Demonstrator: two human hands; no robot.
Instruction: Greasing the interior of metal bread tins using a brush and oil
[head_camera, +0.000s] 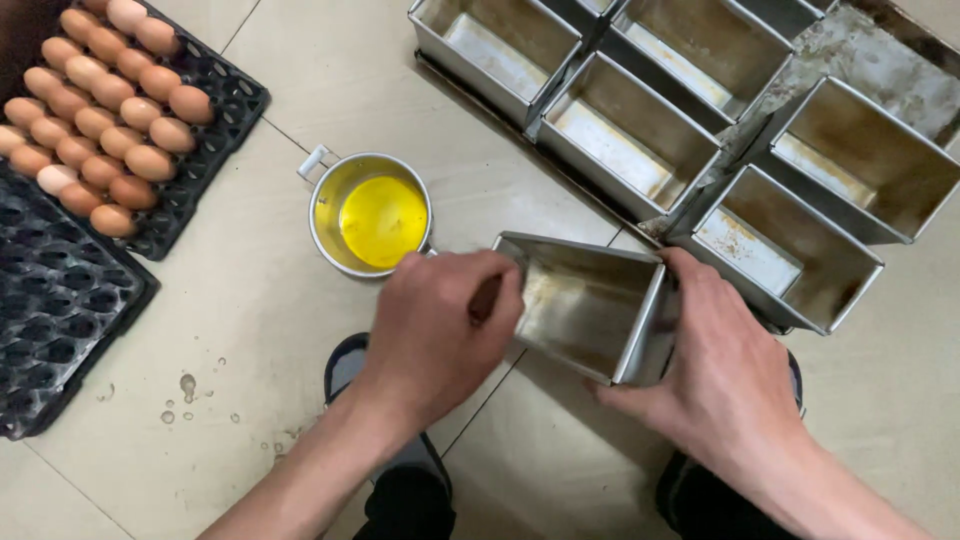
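Closest to me, the person's right hand (715, 375) clasps the end of a metal loaf tin (585, 305), tilted on its side just above the tiled floor (260, 300). The left hand (445, 325) is curled at the tin's open mouth, fingers closed around something brown and mostly hidden; I cannot tell what. Just beyond that hand sits a small metal pot (370, 213) of yellow liquid. More empty tins (630, 135) stand on a stained tray (880, 60) further back. On the left, a black tray (215, 100) holds brown eggs (100, 105).
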